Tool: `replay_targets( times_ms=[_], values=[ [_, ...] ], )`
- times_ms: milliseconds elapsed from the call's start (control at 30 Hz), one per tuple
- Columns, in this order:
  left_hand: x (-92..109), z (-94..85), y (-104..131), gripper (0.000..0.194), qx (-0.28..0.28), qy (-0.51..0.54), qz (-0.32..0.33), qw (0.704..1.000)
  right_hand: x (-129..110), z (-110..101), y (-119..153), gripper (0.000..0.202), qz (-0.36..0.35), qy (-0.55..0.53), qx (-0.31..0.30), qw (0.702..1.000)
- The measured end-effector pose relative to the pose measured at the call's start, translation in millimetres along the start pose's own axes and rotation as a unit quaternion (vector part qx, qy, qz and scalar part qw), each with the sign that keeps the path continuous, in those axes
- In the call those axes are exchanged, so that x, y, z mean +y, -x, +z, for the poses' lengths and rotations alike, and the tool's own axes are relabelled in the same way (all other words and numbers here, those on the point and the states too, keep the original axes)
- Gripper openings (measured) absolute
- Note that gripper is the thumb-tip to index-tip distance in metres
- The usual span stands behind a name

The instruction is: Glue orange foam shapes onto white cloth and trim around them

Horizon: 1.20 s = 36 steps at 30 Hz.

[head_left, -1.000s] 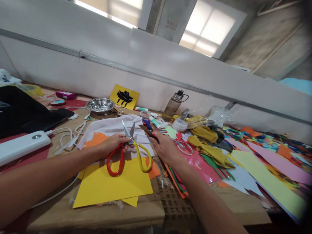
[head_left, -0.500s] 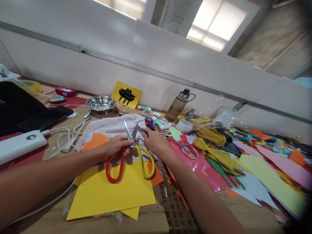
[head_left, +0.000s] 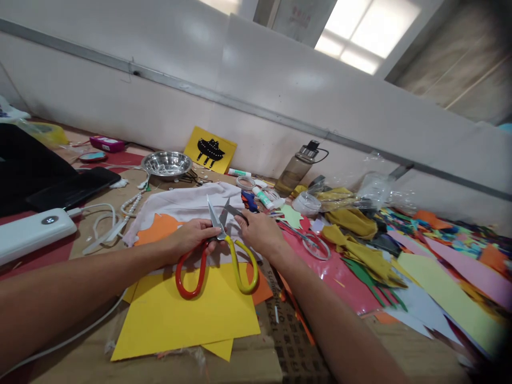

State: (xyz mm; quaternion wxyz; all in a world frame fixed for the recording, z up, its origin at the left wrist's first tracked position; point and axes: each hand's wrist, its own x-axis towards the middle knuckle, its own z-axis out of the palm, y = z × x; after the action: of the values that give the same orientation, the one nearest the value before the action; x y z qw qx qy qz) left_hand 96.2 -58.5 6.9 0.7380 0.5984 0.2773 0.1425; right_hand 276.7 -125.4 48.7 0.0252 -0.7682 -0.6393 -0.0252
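My left hand (head_left: 195, 238) is closed around the pivot area of a pair of scissors (head_left: 221, 234). Their blades are spread and point away from me; one handle is red, the other yellow. In my right hand (head_left: 262, 230) is a dark flat strip (head_left: 235, 212), pinched so that its end lies at the right-hand blade. Whether it touches the blade, I cannot tell. Beneath the hands lie a pale cloth (head_left: 180, 201), an orange paper cutout (head_left: 158, 228) and yellow paper sheets (head_left: 188, 320).
A metal bowl (head_left: 167, 164), a yellow card (head_left: 230, 154) with a black cutout and a bottle (head_left: 295, 172) stand along the wall. To the left is a white power bank (head_left: 36, 234). Mustard cloth (head_left: 352, 221), a pink sheet (head_left: 340, 285) and coloured paper scraps crowd the right.
The view has shifted slightly. Both hands keep their holds, and the dark strip has moved little, if at all, against the blade.
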Motion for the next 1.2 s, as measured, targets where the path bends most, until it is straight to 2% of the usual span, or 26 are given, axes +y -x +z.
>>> replay_targets(
  times_ms=[200, 367, 600, 767, 1000, 1200],
  values=[
    [-1, -0.2, 0, 0.041, 0.01, 0.0, 0.009, 1.0, -1, 0, 3, 0.043, -0.041, 0.005, -0.001, 0.999],
    [-2, -0.8, -1, 0.04, 0.0, -0.001, 0.001, 1.0, 2, -1, 1, 0.043, -0.004, 0.008, -0.005, 1.0],
    [-10, -5.6, -4, 0.038, -0.01, 0.004, 0.017, 1.0, 5, -4, 5, 0.04, -0.034, 0.01, -0.022, 0.999],
    [-8, -3.6, -3, 0.038, -0.013, 0.004, 0.018, 1.0, 4, 0, 2, 0.043, -0.008, 0.009, -0.007, 1.0],
    [-8, -2.5, -3, 0.036, -0.002, 0.016, 0.012, 1.0, 4, 3, 8, 0.039, -0.04, 0.028, -0.004, 0.999],
    [-8, -3.9, -4, 0.036, -0.009, 0.013, 0.015, 1.0, 6, 6, 3, 0.04, -0.01, 0.024, 0.008, 1.0]
  ],
)
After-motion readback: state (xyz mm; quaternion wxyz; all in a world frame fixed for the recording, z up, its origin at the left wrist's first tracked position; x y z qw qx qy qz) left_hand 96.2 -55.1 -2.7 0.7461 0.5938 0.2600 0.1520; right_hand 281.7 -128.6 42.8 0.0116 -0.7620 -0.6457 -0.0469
